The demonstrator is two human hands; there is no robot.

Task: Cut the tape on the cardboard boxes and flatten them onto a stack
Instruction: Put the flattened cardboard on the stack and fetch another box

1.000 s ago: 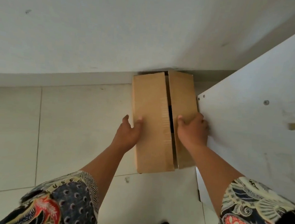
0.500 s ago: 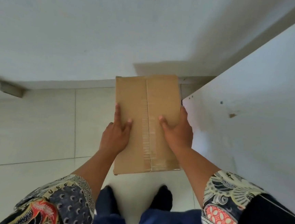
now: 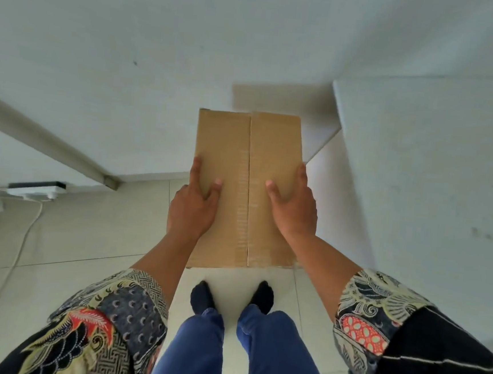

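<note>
- Both forearms are reaching forward and down from patterned batik sleeves (image 3: 127,304), converging toward 12 o'clock.
- The left hand (image 3: 193,203) is gripping the left long edge of a flat brown cardboard box (image 3: 227,155): its thumb is lying across the top face and its fingers are wrapping round the side.
- The right hand (image 3: 294,209) is mirroring it on the right long edge, thumb pointing toward 11 o'clock on the top face and fingers curling over the rim.
- The hands are sitting apart, each clamped on its own side of the box.
- The box is hanging above the pale tiled floor (image 3: 85,247), just beyond the dark-socked feet (image 3: 202,298), with a strip of clear tape (image 3: 245,204) running down its centre seam.
- At 3 o'clock a white panel (image 3: 418,187) is standing near the box; at 9 o'clock a white power strip (image 3: 34,190) is lying on the floor.
</note>
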